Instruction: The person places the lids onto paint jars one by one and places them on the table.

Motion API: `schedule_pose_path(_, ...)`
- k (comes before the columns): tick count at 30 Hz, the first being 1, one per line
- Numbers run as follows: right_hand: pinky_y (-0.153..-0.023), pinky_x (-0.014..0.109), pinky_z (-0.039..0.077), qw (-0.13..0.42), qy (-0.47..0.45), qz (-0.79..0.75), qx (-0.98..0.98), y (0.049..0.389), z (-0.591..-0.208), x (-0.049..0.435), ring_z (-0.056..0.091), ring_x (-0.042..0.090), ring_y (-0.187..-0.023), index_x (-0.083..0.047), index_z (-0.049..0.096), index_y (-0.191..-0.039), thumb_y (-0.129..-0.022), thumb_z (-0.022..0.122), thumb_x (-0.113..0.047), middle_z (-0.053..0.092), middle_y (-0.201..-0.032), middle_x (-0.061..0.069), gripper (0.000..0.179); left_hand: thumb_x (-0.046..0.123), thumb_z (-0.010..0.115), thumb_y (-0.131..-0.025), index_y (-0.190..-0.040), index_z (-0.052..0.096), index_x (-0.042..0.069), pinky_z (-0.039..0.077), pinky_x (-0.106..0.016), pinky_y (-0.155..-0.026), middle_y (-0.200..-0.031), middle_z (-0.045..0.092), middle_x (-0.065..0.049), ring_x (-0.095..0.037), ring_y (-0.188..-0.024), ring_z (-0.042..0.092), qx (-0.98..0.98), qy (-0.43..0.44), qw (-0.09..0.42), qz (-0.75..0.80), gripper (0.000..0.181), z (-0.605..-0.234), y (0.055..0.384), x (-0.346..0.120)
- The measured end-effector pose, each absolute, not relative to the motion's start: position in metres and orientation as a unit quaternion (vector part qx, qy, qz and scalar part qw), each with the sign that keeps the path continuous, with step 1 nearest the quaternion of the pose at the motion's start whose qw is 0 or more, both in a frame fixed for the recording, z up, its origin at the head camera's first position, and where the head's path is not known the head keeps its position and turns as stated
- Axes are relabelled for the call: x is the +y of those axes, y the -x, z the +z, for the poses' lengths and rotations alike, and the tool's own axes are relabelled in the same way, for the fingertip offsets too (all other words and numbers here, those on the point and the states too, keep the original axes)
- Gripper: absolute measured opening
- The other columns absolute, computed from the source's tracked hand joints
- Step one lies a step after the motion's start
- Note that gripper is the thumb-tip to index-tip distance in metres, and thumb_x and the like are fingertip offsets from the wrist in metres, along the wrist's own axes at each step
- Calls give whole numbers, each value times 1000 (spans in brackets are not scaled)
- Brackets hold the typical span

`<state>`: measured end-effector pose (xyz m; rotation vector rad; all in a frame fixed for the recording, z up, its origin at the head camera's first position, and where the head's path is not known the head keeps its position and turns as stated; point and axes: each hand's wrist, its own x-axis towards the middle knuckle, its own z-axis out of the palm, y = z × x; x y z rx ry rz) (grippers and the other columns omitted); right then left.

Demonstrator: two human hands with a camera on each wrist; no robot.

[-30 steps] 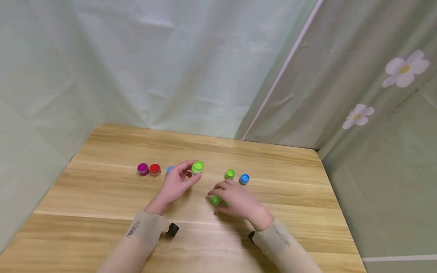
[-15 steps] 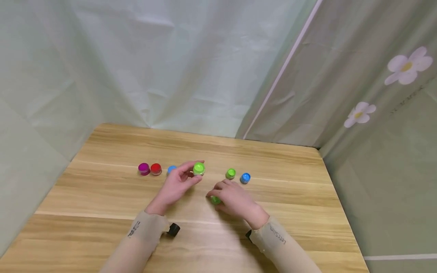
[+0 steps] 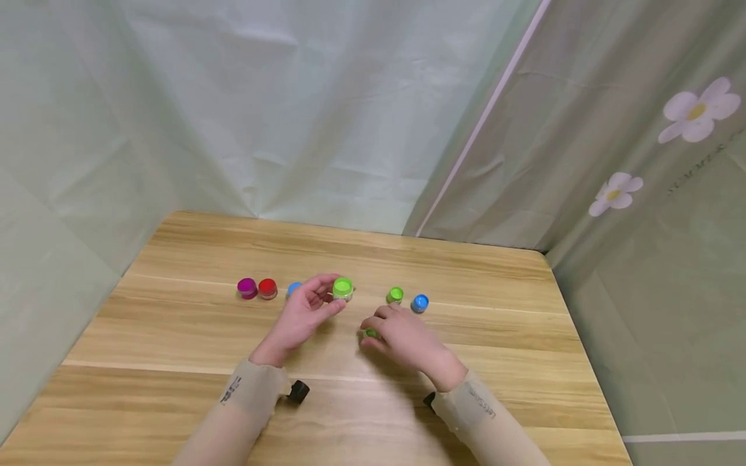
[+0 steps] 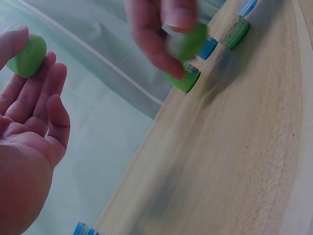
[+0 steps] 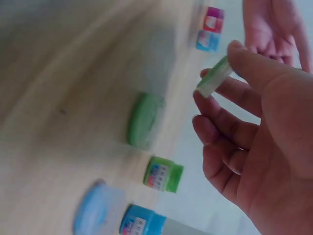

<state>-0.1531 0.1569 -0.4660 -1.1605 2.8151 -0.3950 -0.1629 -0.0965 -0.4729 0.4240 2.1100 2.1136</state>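
My left hand (image 3: pixel 300 314) holds a small green-lidded jar (image 3: pixel 342 289) between thumb and fingers; its green top (image 4: pixel 30 56) shows in the left wrist view. Over the table my right hand (image 3: pixel 408 336) pinches a flat, round green lid (image 5: pixel 215 77) with a whitish side, tilted on edge. From above, the fingers cover most of that lid. Beyond the right hand stand a green jar (image 3: pixel 395 295) and a blue jar (image 3: pixel 420 303). A flat green round piece (image 5: pixel 146 121) and a flat blue one (image 5: pixel 90 210) lie nearby, hidden in the head view.
Purple (image 3: pixel 247 288) and red (image 3: pixel 267 288) jars stand side by side left of the left hand. A blue jar (image 3: pixel 294 288) is partly covered by that hand. Curtains (image 3: pixel 326 129) hang behind the wooden table (image 3: pixel 146 336).
My right hand has closed in on the green lid and tilted it, so less of it shows from above. The left hand keeps its jar, shifting slightly right in the head view.
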Motion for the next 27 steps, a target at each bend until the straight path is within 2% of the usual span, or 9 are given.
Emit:
schedule_pose_path(3, -90, 37, 56, 43, 356, -195, 913, 157, -458, 162, 67, 17, -99, -15, 77, -121, -103, 74, -39, 71, -109, -1, 31, 11, 76, -101, -142, 61, 6, 49, -31, -104, -131, 73, -8, -27, -115, 65, 697, -144, 61, 700, 44, -472, 162, -95)
schedule_pose_path(6, -87, 38, 57, 53, 326, -277, 902, 162, -449, 169, 67, 18, -96, -14, 76, -114, -100, 79, -37, 71, -103, -3, 27, 12, 76, -101, -142, 62, 6, 50, -32, -104, -130, 73, -8, -26, -115, 65, 695, -146, 63, 701, 44, -470, 161, -94)
schedule_pose_path(10, -87, 45, 57, 52, 275, -363, 889, 166, -435, 179, 69, 25, -99, -15, 74, -110, -96, 84, -31, 71, -101, -6, 23, 11, 76, -102, -142, 63, 7, 51, -33, -103, -129, 73, -8, -26, -113, 65, 692, -146, 68, 703, 43, -469, 160, -92)
schedule_pose_path(16, -71, 33, 52, 24, 197, -451, 870, 169, -415, 185, 68, 27, -98, -18, 72, -109, -95, 84, -32, 71, -99, -7, 23, 7, 76, -101, -142, 62, 2, 55, -28, -99, -129, 70, -11, -26, -111, 65, 688, -148, 72, 707, 44, -469, 159, -87)
schedule_pose_path(23, -76, 31, 51, 1, 154, -538, 829, 169, -402, 179, 66, 24, -94, -14, 70, -107, -94, 85, -25, 71, -99, 0, 22, 8, 78, -100, -141, 66, 3, 54, -27, -98, -130, 70, -9, -26, -108, 65, 689, -143, 76, 707, 43, -469, 157, -83)
schedule_pose_path(27, -73, 29, 53, -9, 156, -575, 803, 168, -399, 175, 66, 22, -88, -11, 69, -100, -94, 84, -19, 73, -101, 1, 18, 9, 79, -98, -141, 67, 6, 54, -27, -96, -126, 71, -9, -26, -107, 64, 689, -144, 71, 707, 44, -468, 155, -81)
